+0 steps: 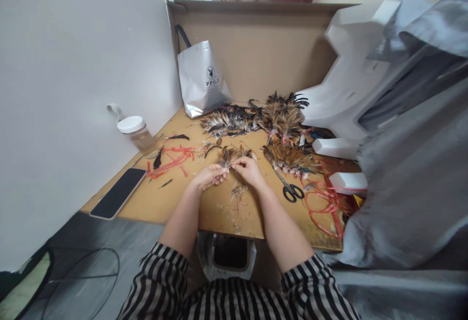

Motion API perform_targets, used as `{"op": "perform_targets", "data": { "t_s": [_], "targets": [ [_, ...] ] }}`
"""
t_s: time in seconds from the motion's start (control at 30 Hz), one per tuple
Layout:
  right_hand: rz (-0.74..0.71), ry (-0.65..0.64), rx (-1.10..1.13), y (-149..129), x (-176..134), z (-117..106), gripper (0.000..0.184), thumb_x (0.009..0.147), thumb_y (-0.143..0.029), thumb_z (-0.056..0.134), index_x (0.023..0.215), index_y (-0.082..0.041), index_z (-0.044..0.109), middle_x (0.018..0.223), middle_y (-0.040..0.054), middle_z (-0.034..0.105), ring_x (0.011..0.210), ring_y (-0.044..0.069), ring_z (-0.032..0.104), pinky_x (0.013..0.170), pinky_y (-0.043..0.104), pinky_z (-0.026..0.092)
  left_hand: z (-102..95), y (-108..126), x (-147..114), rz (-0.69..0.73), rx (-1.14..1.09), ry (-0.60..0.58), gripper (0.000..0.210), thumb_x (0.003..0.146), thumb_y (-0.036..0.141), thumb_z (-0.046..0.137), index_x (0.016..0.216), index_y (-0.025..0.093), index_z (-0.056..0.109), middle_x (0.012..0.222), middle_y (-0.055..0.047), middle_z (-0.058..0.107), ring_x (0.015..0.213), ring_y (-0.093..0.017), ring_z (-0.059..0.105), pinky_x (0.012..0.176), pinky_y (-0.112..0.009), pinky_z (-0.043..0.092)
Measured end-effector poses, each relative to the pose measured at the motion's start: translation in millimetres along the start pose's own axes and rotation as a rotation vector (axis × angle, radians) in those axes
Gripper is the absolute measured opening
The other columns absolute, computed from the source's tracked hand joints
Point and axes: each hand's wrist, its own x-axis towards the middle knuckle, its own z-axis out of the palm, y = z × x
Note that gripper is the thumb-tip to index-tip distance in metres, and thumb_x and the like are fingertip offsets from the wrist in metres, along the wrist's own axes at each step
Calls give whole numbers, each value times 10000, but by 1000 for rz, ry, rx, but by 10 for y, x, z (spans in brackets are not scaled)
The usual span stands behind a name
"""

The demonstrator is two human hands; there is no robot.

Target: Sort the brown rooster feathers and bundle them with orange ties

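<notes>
A small bunch of brown feathers [234, 154] is held over the middle of the table. My left hand [212, 176] closes on the bunch's lower end from the left. Opposite it, my right hand [247, 170] pinches at the same end, its fingertips close to the left ones; exactly what they grip is too small to make out. Loose feather bits [238, 190] lie below the hands. To the right rest a bundle of brown feathers [290, 156] and black-handled scissors [292, 192].
Feather piles [234, 121] and upright feather bundles [283, 115] lie at the back, by a silver bag [203, 78]. Red strips [175, 161], a phone [119, 193] and a lidded jar [139, 137] are left. Red ribbon [320, 203] and white foam [347, 66] stand right.
</notes>
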Motion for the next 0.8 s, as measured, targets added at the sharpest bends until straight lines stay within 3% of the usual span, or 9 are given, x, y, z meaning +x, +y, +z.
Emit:
{"op": "perform_targets", "data": {
  "t_s": [0.3,0.47,0.6,0.8],
  "targets": [
    [152,51,-43,20,3,17,174,668,-285,580,673,-142,679,625,20,642,551,117,532,561,223,398,27,-29,12,21,82,61,276,647,354,665,667,96,568,538,5,530,424,-43,455,411,-169,323],
    [161,-47,-86,-14,-13,-30,187,689,-288,570,689,-141,685,622,23,644,553,118,531,545,219,384,-6,-37,52,67,178,187,195,711,283,595,651,102,552,511,9,521,411,-49,453,410,-173,341],
    [-24,-182,-226,-193,-83,-13,174,737,-255,544,700,-150,678,648,21,623,587,109,522,572,213,369,-12,-91,116,65,331,258,161,752,200,500,614,119,518,448,28,485,368,-49,426,400,-173,345],
    [-282,-271,-599,-478,-208,41,235,833,-253,442,744,-172,644,908,55,587,730,114,524,646,224,345,16,-220,169,103,554,170,188,725,116,406,554,137,480,397,55,431,321,-36,359,369,-156,297]
  ]
}}
